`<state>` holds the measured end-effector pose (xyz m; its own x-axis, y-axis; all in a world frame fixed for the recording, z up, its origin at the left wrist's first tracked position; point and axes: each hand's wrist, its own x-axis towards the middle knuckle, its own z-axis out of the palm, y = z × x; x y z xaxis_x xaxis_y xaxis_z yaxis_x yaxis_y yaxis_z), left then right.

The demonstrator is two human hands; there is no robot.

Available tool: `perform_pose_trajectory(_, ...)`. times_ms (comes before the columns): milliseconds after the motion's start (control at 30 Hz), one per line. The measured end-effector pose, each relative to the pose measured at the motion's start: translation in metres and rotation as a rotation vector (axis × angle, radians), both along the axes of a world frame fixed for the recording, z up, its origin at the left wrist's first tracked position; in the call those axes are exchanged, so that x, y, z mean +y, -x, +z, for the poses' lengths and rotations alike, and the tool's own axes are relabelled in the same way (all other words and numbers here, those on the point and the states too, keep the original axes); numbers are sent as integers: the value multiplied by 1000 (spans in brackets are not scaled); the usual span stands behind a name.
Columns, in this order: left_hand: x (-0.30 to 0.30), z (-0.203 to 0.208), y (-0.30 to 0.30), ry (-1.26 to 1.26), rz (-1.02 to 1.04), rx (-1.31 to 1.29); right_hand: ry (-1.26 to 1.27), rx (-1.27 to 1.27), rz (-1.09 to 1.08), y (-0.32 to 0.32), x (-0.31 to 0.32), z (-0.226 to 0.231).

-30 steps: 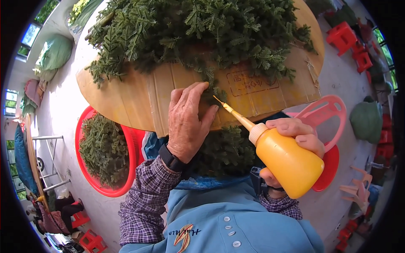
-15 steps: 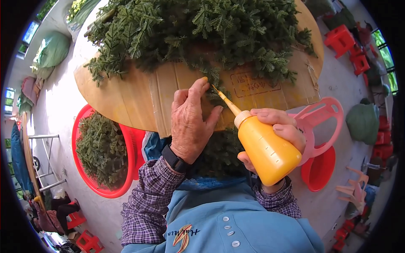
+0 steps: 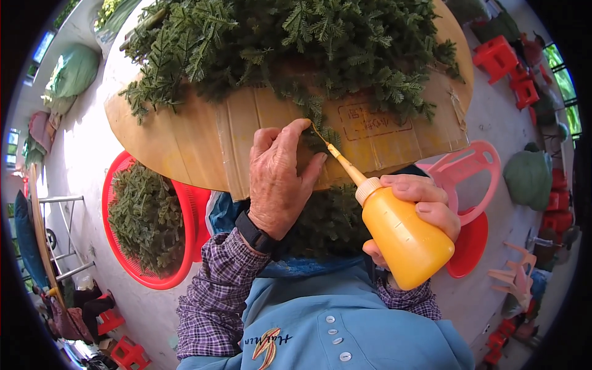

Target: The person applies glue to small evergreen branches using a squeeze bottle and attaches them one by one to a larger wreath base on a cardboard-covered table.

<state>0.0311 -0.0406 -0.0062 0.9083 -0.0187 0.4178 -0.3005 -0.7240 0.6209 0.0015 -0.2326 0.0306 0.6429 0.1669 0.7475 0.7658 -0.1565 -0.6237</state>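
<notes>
My left hand [image 3: 277, 172] reaches over the front edge of the cardboard, index finger and thumb stretched apart beside a green fir sprig [image 3: 316, 110]. The fingertip is close to the sprig; whether it presses on it is hard to tell. My right hand [image 3: 425, 203] is wrapped round a yellow squeeze bottle [image 3: 404, 237], tilted with its long nozzle up and to the left. From the nozzle tip a thin yellow strand stretches toward my left fingertip and the sprig. Part of the right palm is hidden behind the bottle.
A round table topped with cardboard [image 3: 197, 142] bears a large heap of fir branches [image 3: 259, 43]. More greenery [image 3: 327, 222] lies at my lap. At left stands a red basket [image 3: 111, 228] of sprigs; at right, a pink plastic chair [image 3: 487, 166] and red tub [image 3: 472, 246].
My right hand has drawn the bottle down and to the right, pulling the nozzle away from the sprig and stretching out a yellow strand. The left hand has barely shifted.
</notes>
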Motion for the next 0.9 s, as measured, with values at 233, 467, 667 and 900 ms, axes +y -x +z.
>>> perform_pose_trajectory(233, 1, -1, 0, 3, -7, -7, -43, 58, -1, 8, -12, -2)
perform_pose_trajectory(467, 1, 1, -1, -61, -9, -38, -74, 102, -31, 15, -20, -3)
perform_pose_trajectory(667, 0, -1, -1, -43, -8, -23, -73, 65, -65, 18, -29, -14)
perform_pose_trajectory(900, 0, 2, -1, -49, -10, -18, -114, 139, -27, 26, -32, -8)
